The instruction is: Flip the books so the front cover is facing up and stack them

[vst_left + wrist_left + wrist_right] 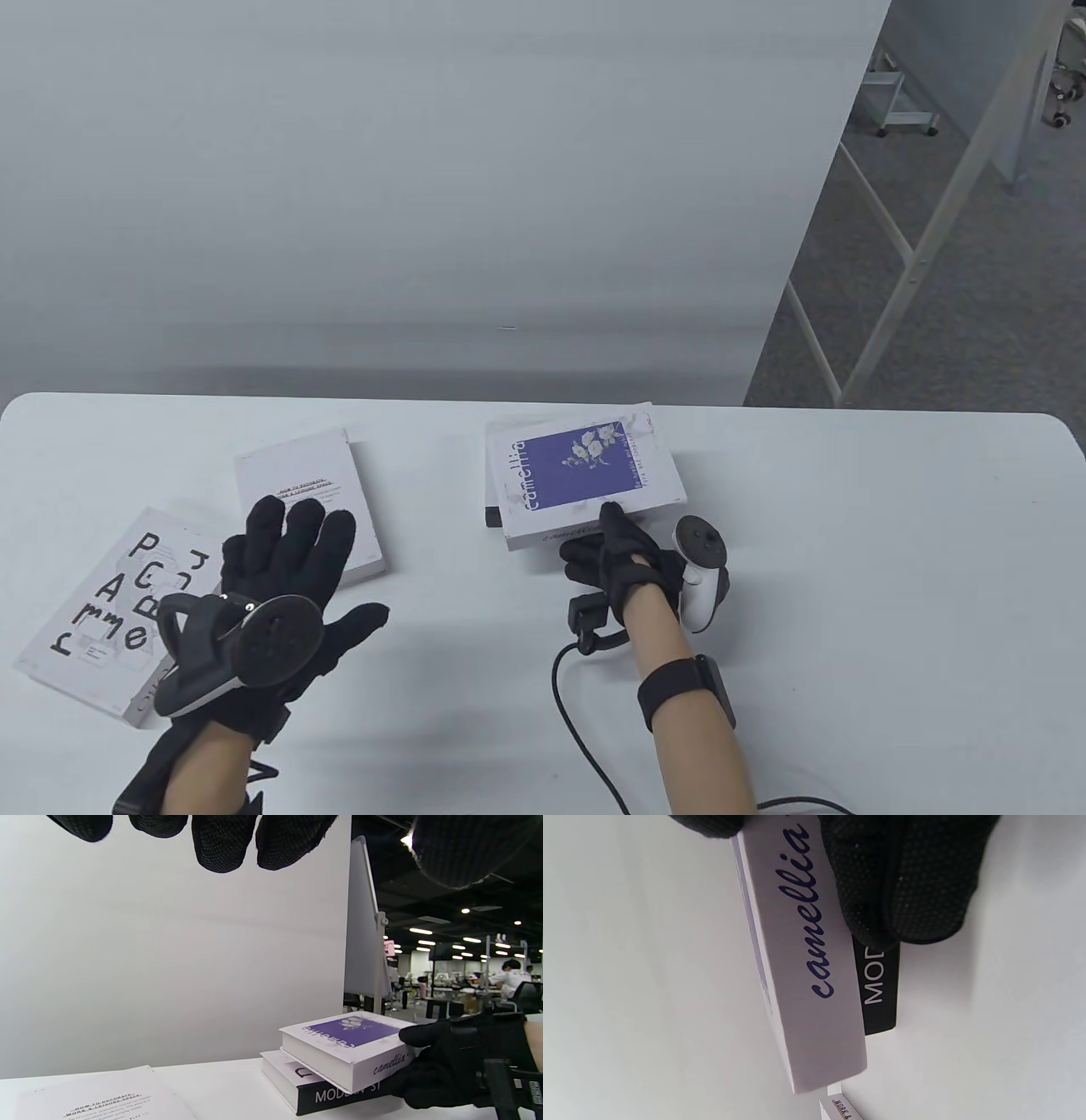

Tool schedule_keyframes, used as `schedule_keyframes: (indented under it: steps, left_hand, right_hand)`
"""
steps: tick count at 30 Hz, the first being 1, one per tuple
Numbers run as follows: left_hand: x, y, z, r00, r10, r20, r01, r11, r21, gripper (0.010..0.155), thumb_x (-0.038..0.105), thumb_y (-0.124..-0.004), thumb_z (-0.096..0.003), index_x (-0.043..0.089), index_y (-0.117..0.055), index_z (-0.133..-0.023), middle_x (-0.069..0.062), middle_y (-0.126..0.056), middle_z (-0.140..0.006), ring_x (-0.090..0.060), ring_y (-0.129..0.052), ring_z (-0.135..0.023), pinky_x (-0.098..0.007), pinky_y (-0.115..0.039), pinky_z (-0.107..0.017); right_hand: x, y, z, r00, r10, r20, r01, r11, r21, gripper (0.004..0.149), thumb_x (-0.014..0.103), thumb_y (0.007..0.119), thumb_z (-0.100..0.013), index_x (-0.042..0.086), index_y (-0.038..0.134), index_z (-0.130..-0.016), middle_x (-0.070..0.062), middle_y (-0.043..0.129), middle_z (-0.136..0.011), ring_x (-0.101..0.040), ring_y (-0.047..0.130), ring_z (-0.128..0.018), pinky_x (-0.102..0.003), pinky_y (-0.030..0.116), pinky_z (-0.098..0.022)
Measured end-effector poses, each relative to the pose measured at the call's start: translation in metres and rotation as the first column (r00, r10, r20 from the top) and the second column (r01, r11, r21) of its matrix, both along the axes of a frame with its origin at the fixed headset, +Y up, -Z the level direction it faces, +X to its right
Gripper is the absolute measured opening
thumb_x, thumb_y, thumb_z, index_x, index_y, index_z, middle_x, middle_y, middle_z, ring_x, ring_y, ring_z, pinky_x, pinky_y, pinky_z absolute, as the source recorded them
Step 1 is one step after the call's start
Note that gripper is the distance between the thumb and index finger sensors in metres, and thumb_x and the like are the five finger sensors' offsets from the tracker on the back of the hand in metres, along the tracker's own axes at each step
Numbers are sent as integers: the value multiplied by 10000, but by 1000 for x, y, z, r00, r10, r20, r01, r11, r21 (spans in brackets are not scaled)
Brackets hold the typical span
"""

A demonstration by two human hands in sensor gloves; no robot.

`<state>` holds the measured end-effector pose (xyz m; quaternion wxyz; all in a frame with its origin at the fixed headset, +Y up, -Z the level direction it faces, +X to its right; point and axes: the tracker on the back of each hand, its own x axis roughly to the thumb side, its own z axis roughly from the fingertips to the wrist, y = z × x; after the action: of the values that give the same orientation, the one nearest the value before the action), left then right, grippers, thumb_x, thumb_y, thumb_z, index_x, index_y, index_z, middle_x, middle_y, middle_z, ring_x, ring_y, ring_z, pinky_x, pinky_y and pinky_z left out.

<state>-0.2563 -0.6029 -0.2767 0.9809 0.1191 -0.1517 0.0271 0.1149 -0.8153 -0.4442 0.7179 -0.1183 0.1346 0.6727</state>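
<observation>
The white "camellia" book (581, 475) with a purple flower cover lies face up, skewed, on a black-spined "MODERN" book (297, 1086) at the table's middle. My right hand (624, 556) grips the camellia book's near spine edge (806, 942), thumb on the cover and fingers against the spine. A white book with small print (310, 501) lies left of middle. A book with large black letters (102, 611) lies at the near left. My left hand (284, 552) hovers open with its fingers spread over the white book's near edge, holding nothing.
A white wall panel (424, 170) stands behind the table's far edge. A black cable (577, 722) runs from my right wrist to the near edge. A metal frame and grey floor (933, 255) lie beyond the table at the right.
</observation>
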Motion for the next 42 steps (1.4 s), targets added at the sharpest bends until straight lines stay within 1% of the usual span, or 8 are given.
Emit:
schedule_keyframes:
  steps: [5,11,22,26,33,37,39,42]
  left_hand:
    - [-1,-1,-1,1000,8,3,-7,1000,-22,928,725,-674,-433,104,-567,-1115,-282,-545,-1123,-626,-449,-989,-737,-541,-634]
    - [1,-2,-3,1000,-2,3,2,999,-33,927,726,-671,-434,104,-572,-1114,-282,-551,-1122,-628,-456,-987,-736,-546,-632]
    - [0,-5,-5,1000,5,0,-5,998,-57,926,725,-671,-435,102,-574,-1112,-281,-557,-1120,-628,-459,-985,-734,-548,-632]
    - [1,-6,-6,1000,6,5,-6,998,-60,924,723,-671,-436,101,-575,-1112,-282,-555,-1120,-626,-461,-985,-733,-548,-632]
    - [10,-16,-11,999,-32,9,33,996,-80,927,721,-673,-435,97,-568,-1113,-282,-549,-1120,-627,-460,-986,-734,-547,-632]
    - [20,-25,-15,998,-55,32,58,994,-88,932,720,-670,-438,94,-544,-1117,-283,-526,-1125,-624,-459,-991,-734,-546,-636]
    - [27,-32,-19,996,-51,68,58,992,-109,941,720,-667,-436,89,-521,-1119,-285,-503,-1127,-625,-450,-992,-735,-541,-637]
    - [36,-45,-23,994,-55,92,67,989,-131,952,717,-661,-442,78,-482,-1124,-293,-456,-1130,-629,-414,-994,-741,-518,-641]
  right_hand:
    - [-13,-5,-9,999,-25,32,27,997,-72,756,492,522,-564,-170,362,-890,-338,742,-788,-347,963,-633,-402,899,-416]
    - [-23,-1,-17,997,-2,73,11,992,-126,757,486,511,-553,-174,353,-889,-337,737,-791,-343,961,-636,-398,899,-417]
    - [-35,5,-25,1000,-29,-12,27,994,-108,756,416,465,-548,-209,224,-900,-384,641,-840,-388,899,-689,-429,864,-458]
    - [-37,7,-23,996,-82,-46,79,994,-75,753,409,464,-551,-192,190,-911,-395,606,-858,-407,869,-710,-446,844,-476]
    - [-36,22,-7,974,-3,-226,19,998,67,747,398,489,-552,-150,154,-934,-411,537,-890,-461,796,-752,-501,789,-506]
    - [-25,35,8,949,125,-290,-75,981,179,743,399,511,-552,-114,155,-955,-416,498,-911,-502,748,-772,-545,753,-516]
    - [-19,45,18,929,245,-277,-175,951,253,744,386,566,-537,-92,195,-969,-424,484,-926,-578,690,-774,-627,700,-506]
    - [-9,60,34,820,527,-225,-406,811,421,748,416,589,-519,-67,257,-984,-410,532,-925,-578,714,-761,-634,711,-487]
